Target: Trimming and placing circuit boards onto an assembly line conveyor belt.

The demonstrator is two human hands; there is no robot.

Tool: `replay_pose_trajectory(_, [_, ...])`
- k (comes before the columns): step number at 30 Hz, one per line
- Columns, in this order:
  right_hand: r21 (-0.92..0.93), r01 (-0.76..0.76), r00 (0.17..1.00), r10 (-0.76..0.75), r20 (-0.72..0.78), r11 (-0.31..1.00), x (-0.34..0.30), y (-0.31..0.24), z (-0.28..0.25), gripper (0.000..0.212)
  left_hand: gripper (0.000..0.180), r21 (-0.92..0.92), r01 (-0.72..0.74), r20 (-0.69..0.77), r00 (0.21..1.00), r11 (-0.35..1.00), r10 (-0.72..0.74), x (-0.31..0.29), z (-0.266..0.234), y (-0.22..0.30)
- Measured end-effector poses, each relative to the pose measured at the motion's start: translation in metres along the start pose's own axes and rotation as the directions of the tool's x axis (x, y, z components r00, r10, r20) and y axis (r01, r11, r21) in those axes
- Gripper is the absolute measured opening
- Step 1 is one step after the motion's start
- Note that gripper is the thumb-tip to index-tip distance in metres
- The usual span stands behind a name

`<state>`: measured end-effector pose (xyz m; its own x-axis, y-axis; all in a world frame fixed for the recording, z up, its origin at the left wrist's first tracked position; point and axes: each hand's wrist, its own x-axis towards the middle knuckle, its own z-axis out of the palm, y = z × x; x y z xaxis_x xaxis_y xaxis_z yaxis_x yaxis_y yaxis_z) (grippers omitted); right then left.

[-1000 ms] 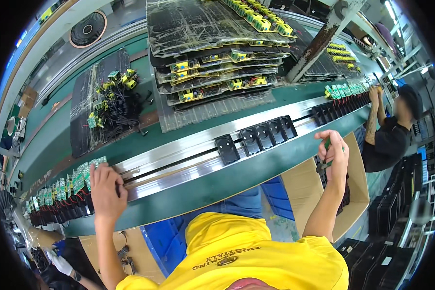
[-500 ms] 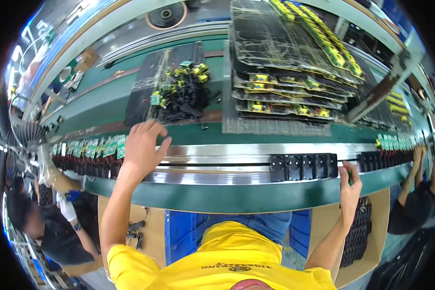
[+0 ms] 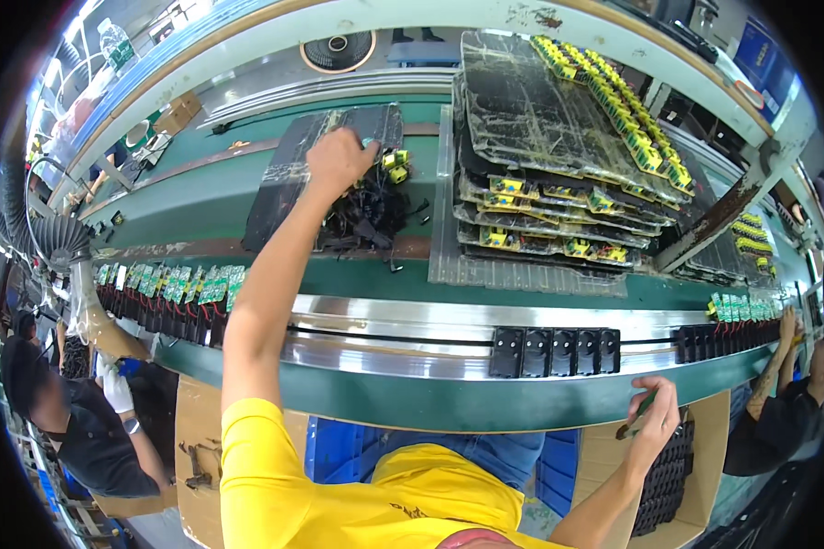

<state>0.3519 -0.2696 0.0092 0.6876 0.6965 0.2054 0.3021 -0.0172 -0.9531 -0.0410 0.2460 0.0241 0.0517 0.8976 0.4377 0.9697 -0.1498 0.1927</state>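
My left hand [image 3: 339, 160] reaches far across the green bench onto a black tray [image 3: 284, 183] holding a pile of small yellow and black parts with wires [image 3: 375, 206]; its fingers are curled over the pile. My right hand [image 3: 652, 419] sits below the bench's front edge, closed on a thin dark green tool [image 3: 636, 414]. Just above it, a group of black housings [image 3: 554, 352] rests on the metal rail [image 3: 384, 334].
A tall stack of black trays with yellow parts [image 3: 549, 174] stands to the right of the pile. Green circuit boards in black housings [image 3: 169, 293] line the rail at left, more [image 3: 742, 320] at right. Other workers sit at the left [image 3: 82, 412] and right [image 3: 787, 403].
My left hand has moved from the rail's left part up and across the bench to the parts pile. My right hand stays near the front edge, still holding the tool.
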Motion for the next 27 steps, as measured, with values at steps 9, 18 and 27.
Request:
replay_pose_trajectory(9, [-0.06,-0.114,0.989,0.107,-0.105,0.992,-0.028,0.014,-0.012,0.03,0.033,0.265,-0.249,0.302,0.939,0.932,0.165,0.073,0.114,0.063])
replay_pose_trajectory(18, [0.009,-0.107,0.99,0.108,-0.086,0.994,-0.022,0.032,-0.014,0.031,0.031,-0.407,0.138,0.462,0.884,0.903,0.074,0.091,0.078,-0.003])
replay_pose_trajectory(27, [0.321,-0.111,0.95,0.006,0.312,0.941,-0.018,-0.035,0.046,0.047,0.023,-0.932,0.072,0.171,0.951,0.355,0.256,-0.053,-0.148,0.021])
